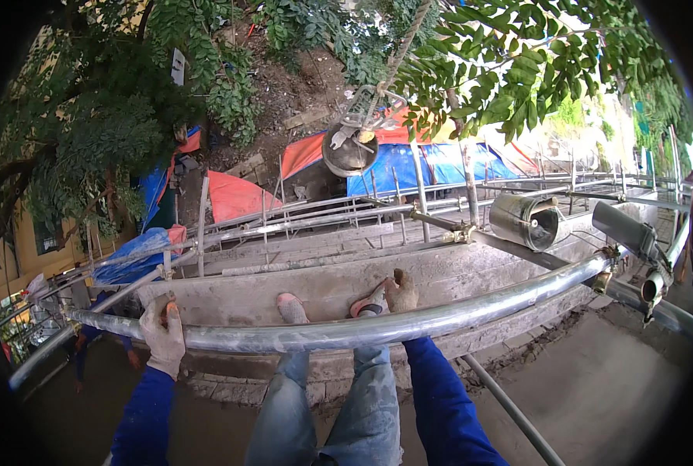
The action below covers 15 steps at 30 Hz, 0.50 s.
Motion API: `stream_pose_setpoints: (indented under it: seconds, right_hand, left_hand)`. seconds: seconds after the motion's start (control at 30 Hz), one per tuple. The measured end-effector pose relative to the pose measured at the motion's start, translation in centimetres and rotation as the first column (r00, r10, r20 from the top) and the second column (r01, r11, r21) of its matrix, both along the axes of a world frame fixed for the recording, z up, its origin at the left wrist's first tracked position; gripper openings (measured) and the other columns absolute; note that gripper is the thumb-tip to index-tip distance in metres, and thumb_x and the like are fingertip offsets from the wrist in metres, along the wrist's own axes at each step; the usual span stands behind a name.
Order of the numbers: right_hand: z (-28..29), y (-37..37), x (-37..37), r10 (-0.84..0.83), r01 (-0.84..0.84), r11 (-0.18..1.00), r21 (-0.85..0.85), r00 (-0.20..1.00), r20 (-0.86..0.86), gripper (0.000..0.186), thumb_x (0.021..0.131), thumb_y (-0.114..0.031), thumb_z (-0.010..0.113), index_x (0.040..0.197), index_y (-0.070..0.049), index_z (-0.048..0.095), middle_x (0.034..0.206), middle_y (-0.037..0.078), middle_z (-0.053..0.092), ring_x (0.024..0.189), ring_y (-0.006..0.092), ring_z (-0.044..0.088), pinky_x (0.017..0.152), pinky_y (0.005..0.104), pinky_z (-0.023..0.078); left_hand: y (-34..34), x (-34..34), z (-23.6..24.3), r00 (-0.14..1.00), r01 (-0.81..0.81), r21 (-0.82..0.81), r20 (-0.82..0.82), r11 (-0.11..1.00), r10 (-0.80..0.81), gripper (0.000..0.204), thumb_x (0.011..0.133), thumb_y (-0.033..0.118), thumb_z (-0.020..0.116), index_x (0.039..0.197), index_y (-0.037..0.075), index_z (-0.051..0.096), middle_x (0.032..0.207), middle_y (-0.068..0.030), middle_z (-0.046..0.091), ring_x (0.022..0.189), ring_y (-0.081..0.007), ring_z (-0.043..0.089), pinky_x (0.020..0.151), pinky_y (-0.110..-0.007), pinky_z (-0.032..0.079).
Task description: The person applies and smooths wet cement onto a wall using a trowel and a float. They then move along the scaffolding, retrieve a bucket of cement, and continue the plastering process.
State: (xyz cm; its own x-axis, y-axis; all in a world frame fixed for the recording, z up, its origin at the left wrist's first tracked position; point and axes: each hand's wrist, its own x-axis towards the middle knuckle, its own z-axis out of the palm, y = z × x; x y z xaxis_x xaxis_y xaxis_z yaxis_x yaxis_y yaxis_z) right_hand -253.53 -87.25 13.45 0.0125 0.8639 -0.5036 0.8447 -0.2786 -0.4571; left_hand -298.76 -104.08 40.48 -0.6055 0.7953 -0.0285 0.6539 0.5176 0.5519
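Observation:
A long grey metal scaffold tube (300,334) crosses in front of my legs. At its left part, my left hand (164,334) in a pale, dirty work glove lies over the tube, hiding a stretch of it. Its fingers are curled beyond the tube, and orange shows at the thumb's tip. My right hand (401,293), also gloved, appears on the far side of the tube, which covers its wrist. Those fingers are bent together; whatever is in them is hidden. Both forearms are in blue sleeves. My feet stand on a dusty plank walkway (331,287).
More scaffold tubes and wooden poles run along the far side. A dirty bucket (529,221) lies tipped at right, beside a grey cylinder (622,225). Another bucket (349,151) hangs from a rope (408,39). Tarpaulins (416,159) and branches lie beyond. A co-worker's hand (133,359) shows at left.

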Motion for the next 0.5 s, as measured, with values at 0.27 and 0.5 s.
stream_pose_setpoints:
  seconds: [0.27, 0.5]
  right_hand:
    - [-6.6, 15.2, -7.7, 0.091, -0.088, 0.996, 0.029, 0.989, -0.118, 0.051, 0.084, -0.034, 0.067, 0.123, -0.001, 0.06, 0.123, 0.021, 0.061, 0.117, 0.0368, 0.057, 0.1, 0.0436, 0.045]
    - [-7.3, 18.9, -11.1, 0.17, -0.136, 0.979, 0.149, 0.954, -0.248, 0.062, 0.081, -0.036, 0.069, 0.127, 0.002, 0.054, 0.127, 0.026, 0.055, 0.12, 0.0402, 0.053, 0.101, 0.0445, 0.044]
  left_hand:
    - [-1.3, -0.3, -2.7, 0.982, -0.12, -0.014, 0.146, 0.993, 0.121, 0.029, 0.099, 0.026, 0.053, 0.1, -0.001, 0.063, 0.078, -0.0046, 0.061, 0.067, -0.0107, 0.054, 0.06, -0.027, 0.044]
    - [-0.6, 3.5, -2.9, 0.998, 0.044, -0.017, 0.04, 0.999, -0.044, 0.032, 0.1, 0.03, 0.051, 0.099, 0.0, 0.062, 0.082, -0.0061, 0.062, 0.07, -0.0134, 0.057, 0.063, -0.028, 0.044]
